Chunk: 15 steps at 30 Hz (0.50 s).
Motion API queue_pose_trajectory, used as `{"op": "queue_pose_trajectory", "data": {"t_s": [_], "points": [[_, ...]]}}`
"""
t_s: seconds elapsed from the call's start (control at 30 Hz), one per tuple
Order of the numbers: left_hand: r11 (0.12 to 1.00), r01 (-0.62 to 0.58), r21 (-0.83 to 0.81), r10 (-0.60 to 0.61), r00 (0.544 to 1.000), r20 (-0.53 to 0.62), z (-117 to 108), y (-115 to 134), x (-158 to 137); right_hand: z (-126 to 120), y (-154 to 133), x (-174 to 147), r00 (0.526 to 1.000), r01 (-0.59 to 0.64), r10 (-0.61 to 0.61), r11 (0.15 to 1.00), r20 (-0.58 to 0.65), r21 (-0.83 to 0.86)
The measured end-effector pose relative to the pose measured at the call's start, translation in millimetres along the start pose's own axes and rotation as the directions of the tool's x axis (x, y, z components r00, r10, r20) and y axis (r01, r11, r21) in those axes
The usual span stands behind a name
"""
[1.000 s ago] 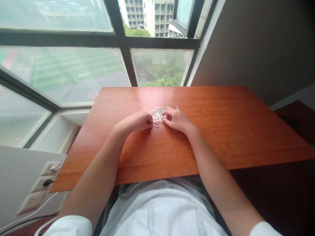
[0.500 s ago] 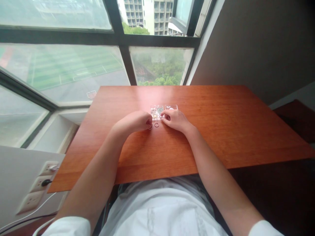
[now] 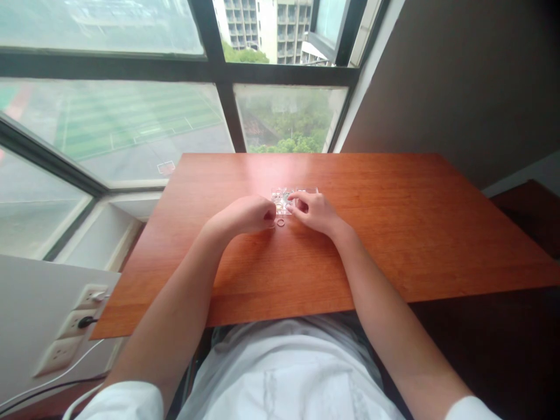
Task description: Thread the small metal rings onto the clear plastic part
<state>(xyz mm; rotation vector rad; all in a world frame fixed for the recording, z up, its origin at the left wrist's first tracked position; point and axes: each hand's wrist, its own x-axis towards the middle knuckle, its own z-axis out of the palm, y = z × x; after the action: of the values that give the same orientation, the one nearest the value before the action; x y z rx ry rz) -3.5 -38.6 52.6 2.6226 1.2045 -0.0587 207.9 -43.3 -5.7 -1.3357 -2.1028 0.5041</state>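
Curled L hand [image 3: 257,214] sits near-left of clear rectangular plastic box [image 3: 284,213], R hand [image 3: 315,212] at its right, prob. steadying it (can't tell if either grips anything).

White short-sleeved top [image 3: 301,373], soft folds, faint greyish streaks [image 3: 269,391] on front; sleeves [image 3: 126,399] plain; hands [image 3: 251,214] bare.

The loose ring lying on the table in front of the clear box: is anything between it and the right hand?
Nothing visible: only tabletop separates the ring from the right hand. The clear box sits just beyond the ring.
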Motion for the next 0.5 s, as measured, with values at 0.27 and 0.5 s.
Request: {"op": "queue_pose_trajectory", "data": {"t_s": [0.27,0.5], "points": [[0.992,-0.079,-0.103,0.043,0.949,-0.313,1.5,2.4,5.3,4.0,-8.7,1.8,0.993,0.110,-0.105,0.984,-0.045,0.137],[0.985,-0.111,-0.135,0.057,0.935,-0.351,4.1,-1.2,7.8,5.3,-9.8,2.8,0.997,0.060,-0.052,0.986,-0.056,0.153]]}}
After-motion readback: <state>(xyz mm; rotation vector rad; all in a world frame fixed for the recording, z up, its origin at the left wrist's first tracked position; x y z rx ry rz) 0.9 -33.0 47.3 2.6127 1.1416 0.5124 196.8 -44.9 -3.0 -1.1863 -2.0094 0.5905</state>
